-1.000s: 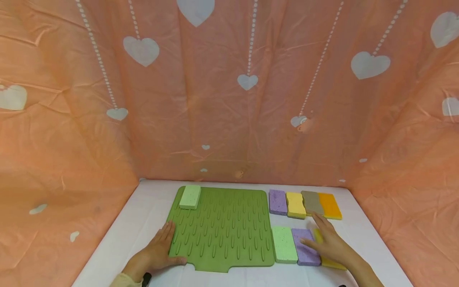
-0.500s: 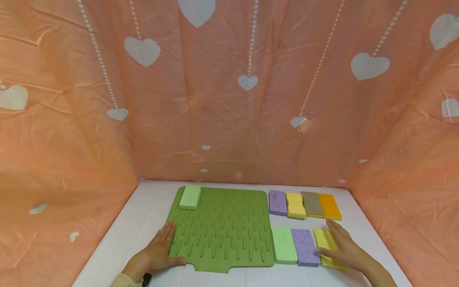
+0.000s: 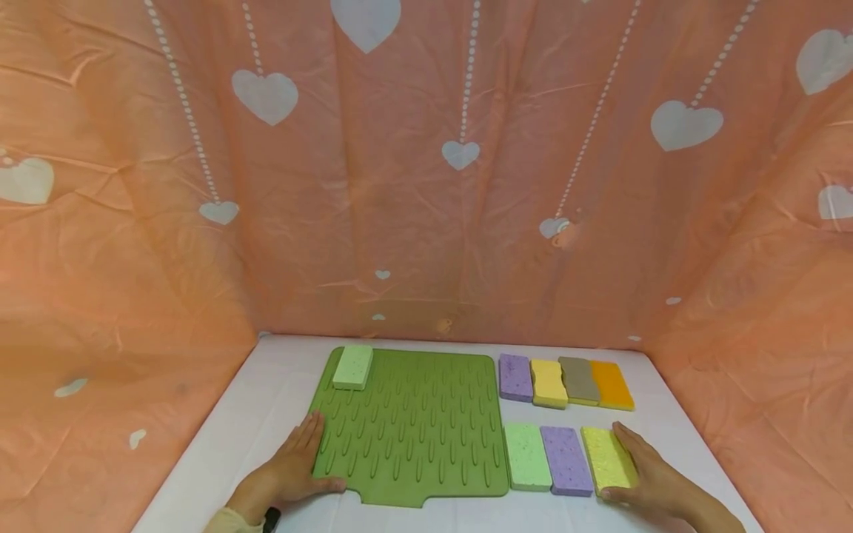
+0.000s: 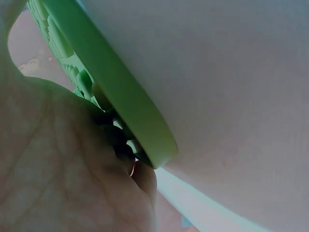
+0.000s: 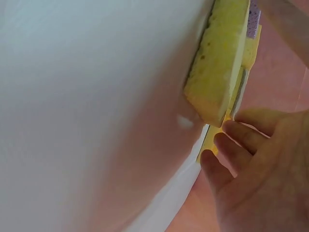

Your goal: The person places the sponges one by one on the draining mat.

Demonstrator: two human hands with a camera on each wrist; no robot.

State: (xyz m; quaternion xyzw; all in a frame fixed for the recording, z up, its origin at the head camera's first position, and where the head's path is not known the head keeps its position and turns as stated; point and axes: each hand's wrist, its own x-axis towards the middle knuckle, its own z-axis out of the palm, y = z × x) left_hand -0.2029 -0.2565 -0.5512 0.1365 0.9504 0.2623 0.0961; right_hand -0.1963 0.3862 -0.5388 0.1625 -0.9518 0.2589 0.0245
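Yellow sponge (image 3: 605, 460) lies near right beside the right hand (image 3: 651, 475) (fingers slightly apart), while the left hand (image 3: 288, 462), fingers together, touches the left edge of the green mat (image 3: 416, 433).

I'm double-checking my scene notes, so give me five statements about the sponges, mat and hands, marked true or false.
1. The left hand is at the green mat's edge. True.
2. A purple sponge lies on the green mat. False: a light green sponge does.
3. The gray sponge lies next to the orange sponge. True.
4. The right hand is on the green mat. False: the right hand is at the near row's yellow sponge.
5. The near row holds three sponges. True.
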